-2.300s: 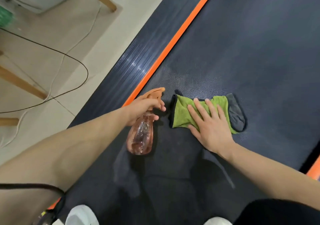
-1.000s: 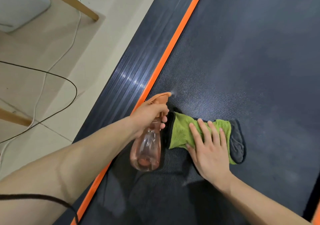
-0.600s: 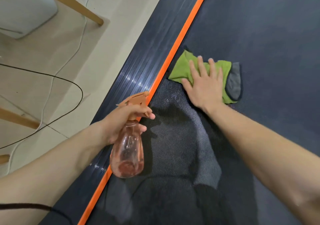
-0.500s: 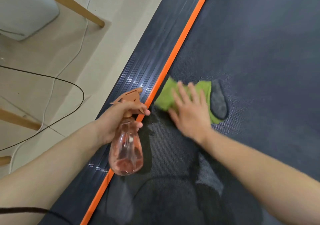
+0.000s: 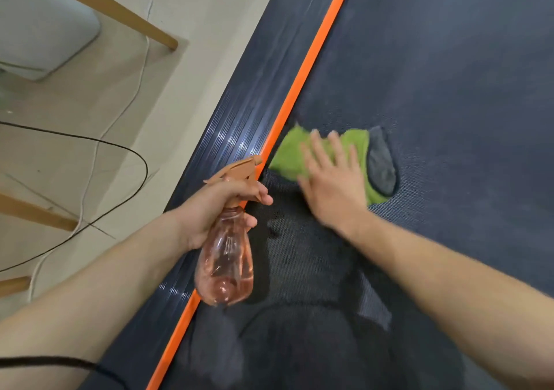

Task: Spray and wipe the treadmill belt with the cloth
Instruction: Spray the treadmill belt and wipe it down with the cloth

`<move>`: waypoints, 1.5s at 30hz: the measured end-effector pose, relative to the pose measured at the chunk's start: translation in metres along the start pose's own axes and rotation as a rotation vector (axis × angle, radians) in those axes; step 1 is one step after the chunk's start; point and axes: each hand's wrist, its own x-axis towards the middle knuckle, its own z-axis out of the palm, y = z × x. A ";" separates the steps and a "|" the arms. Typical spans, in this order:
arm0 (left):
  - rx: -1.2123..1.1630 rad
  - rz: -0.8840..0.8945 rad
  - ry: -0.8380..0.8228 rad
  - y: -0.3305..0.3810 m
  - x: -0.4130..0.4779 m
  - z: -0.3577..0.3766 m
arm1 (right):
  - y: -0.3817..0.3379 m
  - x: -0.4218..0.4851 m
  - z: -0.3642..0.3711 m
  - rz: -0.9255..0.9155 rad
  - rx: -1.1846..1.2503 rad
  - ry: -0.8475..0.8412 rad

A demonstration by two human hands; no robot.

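Note:
The dark treadmill belt (image 5: 449, 75) fills the right of the view, with an orange stripe (image 5: 311, 57) along its left edge. A green cloth with a grey end (image 5: 287, 156) lies on the belt beside that stripe. My right hand (image 5: 332, 185) presses flat on the cloth with straight fingers, blurred by motion. My left hand (image 5: 215, 206) grips the neck of a clear pink spray bottle (image 5: 224, 269) with an orange trigger head, held above the stripe, nozzle toward the cloth. A wet sheen shows on the belt below the cloth.
A ribbed dark side rail (image 5: 239, 138) runs left of the stripe. On the beige floor lie a black cable (image 5: 126, 203) and a white cable (image 5: 144, 60). Wooden legs (image 5: 120, 12) and a pale grey box (image 5: 45, 30) stand at upper left.
After a spray about a second ago, my right hand swept the cloth up the belt and toward the stripe, then back down. My left hand drew the bottle back over the side rail.

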 end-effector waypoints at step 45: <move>0.726 -0.079 -0.561 -0.061 0.035 0.328 | 0.083 -0.353 -0.041 0.355 0.021 -0.256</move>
